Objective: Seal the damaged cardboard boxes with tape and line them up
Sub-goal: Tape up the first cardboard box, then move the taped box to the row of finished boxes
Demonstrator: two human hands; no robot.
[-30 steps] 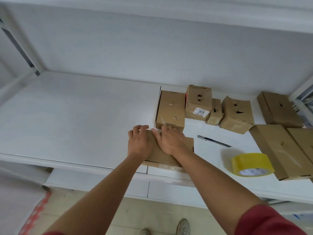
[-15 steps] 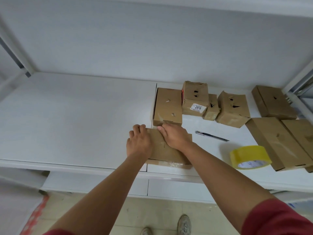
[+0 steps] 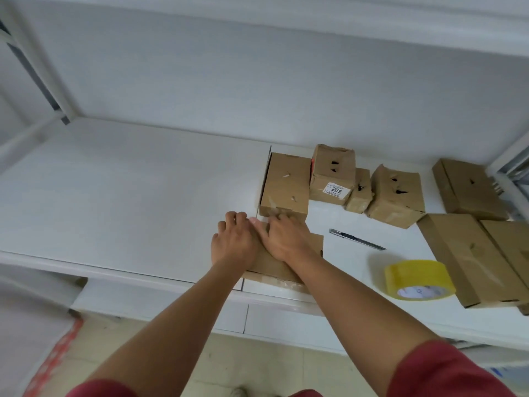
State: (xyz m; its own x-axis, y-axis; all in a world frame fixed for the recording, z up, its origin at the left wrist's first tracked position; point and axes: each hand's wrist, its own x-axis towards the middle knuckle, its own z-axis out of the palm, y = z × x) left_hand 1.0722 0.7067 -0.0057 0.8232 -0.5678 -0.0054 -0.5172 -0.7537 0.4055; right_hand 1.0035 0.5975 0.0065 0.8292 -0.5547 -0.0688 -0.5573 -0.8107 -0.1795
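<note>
Currently, both hands rest on one flat cardboard box (image 3: 313, 247) lying at the front edge of the white shelf (image 3: 128, 196). The left hand (image 3: 233, 243) lies on the box's left end, palm down, fingers bent over the far left corner; whether they grip the edge or only press on it cannot be told. Just beside it, touching at the fingertips, the right hand (image 3: 286, 239) lies flat on the box top with fingers extended and pressing down, holding nothing.

Directly behind this box, a taller box (image 3: 286, 186) stands with small tears in its top. To its right, a box with a white label (image 3: 332, 174) shows two dark holes. A narrow small box (image 3: 359, 191) stands touching the labelled box, and a dented box (image 3: 396, 194) with dark tears stands just beside that.

In front of these, a utility knife (image 3: 356, 239) lies on the shelf, apart from the boxes. Near the front edge, a roll of yellow tape (image 3: 416, 279) lies on its side.

At the right end, a flat box at the rear (image 3: 469, 189) lies near the shelf's frame. Two more flat boxes, the near long box (image 3: 469, 259) and the edge box (image 3: 512, 245), lie side by side, touching.
</note>
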